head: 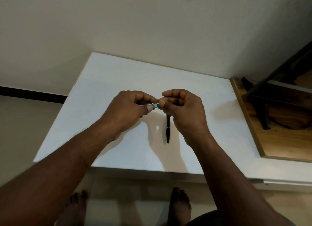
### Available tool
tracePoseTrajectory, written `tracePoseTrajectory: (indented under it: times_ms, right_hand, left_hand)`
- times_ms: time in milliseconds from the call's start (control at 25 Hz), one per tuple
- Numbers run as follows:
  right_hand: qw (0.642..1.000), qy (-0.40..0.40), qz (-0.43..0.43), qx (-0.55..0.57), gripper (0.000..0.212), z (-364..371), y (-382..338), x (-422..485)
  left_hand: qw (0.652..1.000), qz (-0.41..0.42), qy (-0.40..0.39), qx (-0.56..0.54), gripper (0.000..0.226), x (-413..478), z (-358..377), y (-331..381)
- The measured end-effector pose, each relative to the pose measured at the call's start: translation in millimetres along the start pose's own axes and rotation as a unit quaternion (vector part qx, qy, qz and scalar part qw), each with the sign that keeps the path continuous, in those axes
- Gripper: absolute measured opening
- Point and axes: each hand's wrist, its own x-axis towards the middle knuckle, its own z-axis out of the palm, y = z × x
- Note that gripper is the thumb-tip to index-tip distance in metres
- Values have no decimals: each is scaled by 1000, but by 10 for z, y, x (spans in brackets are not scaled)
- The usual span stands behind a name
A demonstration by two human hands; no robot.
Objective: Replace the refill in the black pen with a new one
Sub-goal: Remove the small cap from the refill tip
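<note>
A black pen (pixel 168 130) lies on the white table (pixel 108 84), pointing toward me, its far end hidden under my right hand. Above the table, my left hand (pixel 128 109) and my right hand (pixel 182 106) meet fingertip to fingertip. Between them they pinch a thin refill with a teal-green piece (pixel 155 105) showing between the thumbs. A pale stretch of the refill runs left into my left fingers. Most of the refill is hidden by both hands.
The white table stands against a pale wall. To its right is a wooden surface (pixel 276 141) with black metal legs (pixel 263 117) on it. My bare feet (pixel 180 205) show below the table's near edge.
</note>
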Motion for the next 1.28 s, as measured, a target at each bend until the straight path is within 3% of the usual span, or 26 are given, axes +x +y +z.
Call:
tracePoseTrajectory:
  times_ms: [640, 1280]
  right_hand:
    - [997, 16, -33, -68, 20, 11, -27, -4]
    - [998, 2, -41, -52, 21, -13, -31, 8]
  left_hand:
    - [999, -23, 4, -34, 17, -4, -22, 13]
    - [998, -42, 5, -56, 17, -31, -34, 54]
